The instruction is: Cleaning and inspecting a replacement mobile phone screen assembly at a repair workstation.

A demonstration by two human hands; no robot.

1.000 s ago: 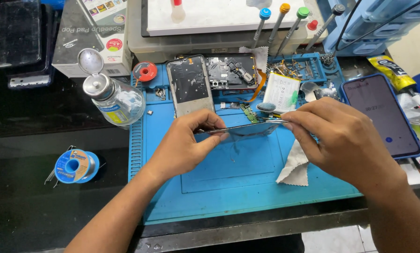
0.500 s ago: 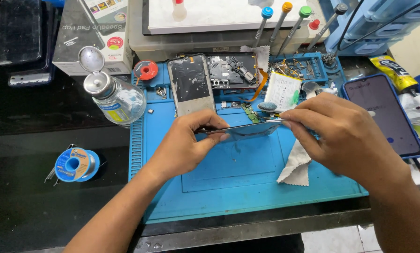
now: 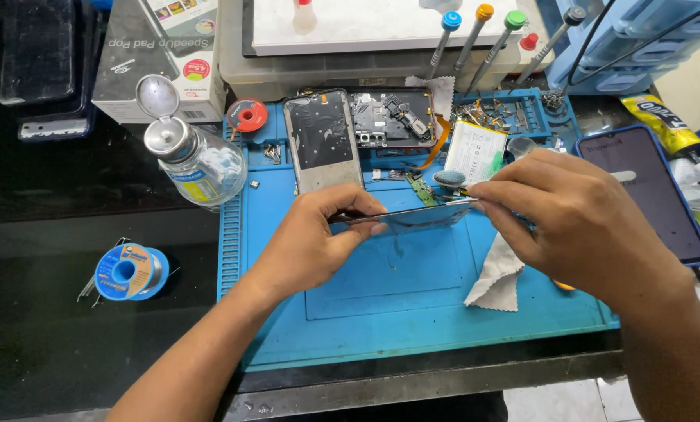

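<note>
A thin dark phone panel (image 3: 412, 216) is held edge-on between two hands, above the middle of a blue work mat (image 3: 381, 312). The left hand (image 3: 318, 238) is closed on the panel's left end, thumb below and fingers curled over the top edge. The right hand (image 3: 576, 219) pinches the panel's right end between thumb and fingertips; a small pale cloth (image 3: 498, 277) hangs below this hand onto the mat.

Just beyond the left hand lies an opened phone frame (image 3: 322, 141), with an exposed circuit board (image 3: 389, 117) beside it and a white battery (image 3: 475, 152) further right, just past the right hand's fingertips. To the right of the right hand rests a dark phone in a blue case (image 3: 647, 187). Left of the left hand, off the mat's corner, a clear bottle (image 3: 197, 160) with its flip cap open lies tilted, a red spool (image 3: 247, 115) behind it. Further left, on the black table (image 3: 53, 344), sits a blue spool of wire (image 3: 128, 272). Screwdrivers with coloured caps (image 3: 475, 31) stand at the back.
</note>
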